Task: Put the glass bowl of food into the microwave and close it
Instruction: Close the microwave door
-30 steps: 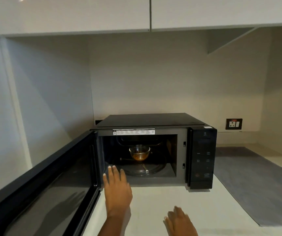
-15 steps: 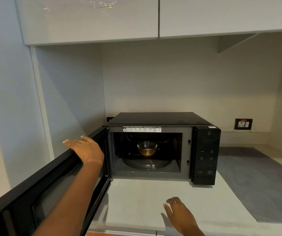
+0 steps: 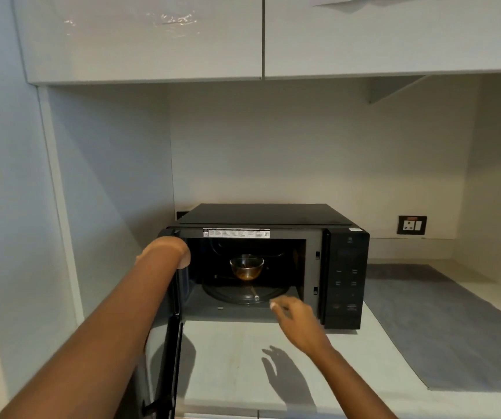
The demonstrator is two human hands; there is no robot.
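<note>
The glass bowl (image 3: 246, 268) with brown food stands on the turntable (image 3: 243, 295) inside the black microwave (image 3: 345, 279). The microwave door (image 3: 172, 343) is swung partway in and shows edge-on at the left of the opening. My left hand (image 3: 164, 252) curls over the door's top corner near the hinge; its fingers are hidden. My right hand (image 3: 297, 323) hovers over the counter just in front of the cavity's lower right, fingers apart and holding nothing.
A grey mat (image 3: 454, 322) lies on the counter (image 3: 231, 358) right of the microwave. A wall socket (image 3: 412, 225) sits behind it. Upper cabinets (image 3: 152, 40) hang overhead, and a tall wall panel (image 3: 16, 207) stands close on the left.
The door has swung from wide open to roughly edge-on, with my left hand riding on its top. My right hand has risen from the counter's front edge toward the cavity.
</note>
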